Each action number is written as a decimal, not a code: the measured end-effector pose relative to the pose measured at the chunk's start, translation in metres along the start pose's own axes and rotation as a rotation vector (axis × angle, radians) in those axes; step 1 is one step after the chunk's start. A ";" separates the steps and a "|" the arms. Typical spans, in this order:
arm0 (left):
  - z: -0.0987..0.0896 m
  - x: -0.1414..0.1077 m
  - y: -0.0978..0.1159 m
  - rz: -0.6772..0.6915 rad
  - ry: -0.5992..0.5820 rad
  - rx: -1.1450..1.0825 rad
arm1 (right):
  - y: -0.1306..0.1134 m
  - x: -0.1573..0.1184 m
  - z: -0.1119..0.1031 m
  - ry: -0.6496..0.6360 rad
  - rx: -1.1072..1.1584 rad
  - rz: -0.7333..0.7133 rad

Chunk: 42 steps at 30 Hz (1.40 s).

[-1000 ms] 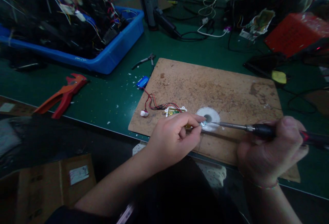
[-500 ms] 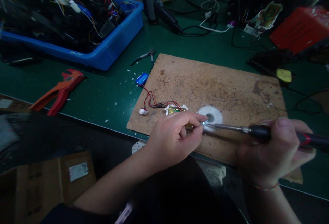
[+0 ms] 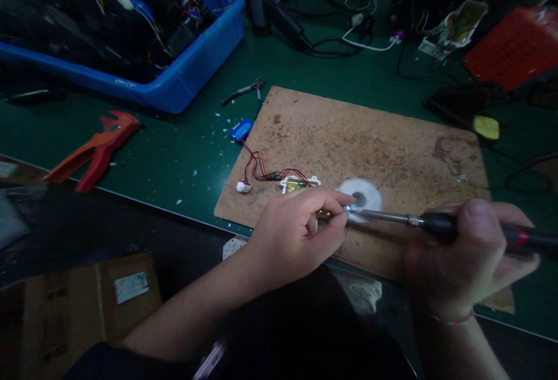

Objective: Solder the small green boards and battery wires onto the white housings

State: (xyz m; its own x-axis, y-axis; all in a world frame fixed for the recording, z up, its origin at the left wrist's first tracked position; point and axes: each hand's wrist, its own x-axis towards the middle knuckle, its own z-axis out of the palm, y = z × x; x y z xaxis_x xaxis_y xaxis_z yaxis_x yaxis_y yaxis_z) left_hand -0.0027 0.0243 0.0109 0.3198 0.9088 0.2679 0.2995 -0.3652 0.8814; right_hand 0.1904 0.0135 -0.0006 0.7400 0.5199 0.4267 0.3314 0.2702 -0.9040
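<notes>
My left hand (image 3: 300, 226) is closed in a pinch on a small shiny part (image 3: 350, 208), whose shape is too small to make out. The metal tip of a soldering iron (image 3: 440, 224) touches or nearly touches that part. My right hand (image 3: 471, 252) is wrapped round the iron's black and red handle. Behind the fingertips lies a white round spool (image 3: 368, 193). Partly hidden by my left hand is a circuit board in a white frame (image 3: 300, 182), with red and black wires running to a blue battery-like piece (image 3: 241, 130) and a white connector (image 3: 243, 186).
A brown board (image 3: 322, 130) lies on the green table (image 3: 174, 142). Red-handled cutters (image 3: 98, 150) and small pliers (image 3: 248, 90) lie to the left. A blue bin (image 3: 187, 86) of wired parts stands back left, a red box (image 3: 514, 49) back right, near a yellow sponge (image 3: 486, 127).
The view has shifted slightly, so the surroundings sit a little differently. Both hands keep nearly the same pose, with the iron's tip still at the small part.
</notes>
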 end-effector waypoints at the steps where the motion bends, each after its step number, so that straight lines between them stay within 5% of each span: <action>1: 0.000 0.000 0.000 0.003 0.003 -0.002 | 0.000 0.000 0.000 -0.001 -0.004 0.010; 42: 0.002 -0.001 -0.001 -0.004 0.011 0.016 | 0.004 0.001 -0.005 -0.008 -0.038 -0.039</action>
State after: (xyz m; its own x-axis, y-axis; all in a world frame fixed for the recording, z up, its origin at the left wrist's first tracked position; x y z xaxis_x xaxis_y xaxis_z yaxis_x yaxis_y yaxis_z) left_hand -0.0017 0.0237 0.0087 0.3090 0.9125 0.2682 0.3156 -0.3644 0.8761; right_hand 0.1954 0.0113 -0.0038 0.7215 0.5161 0.4616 0.3821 0.2593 -0.8870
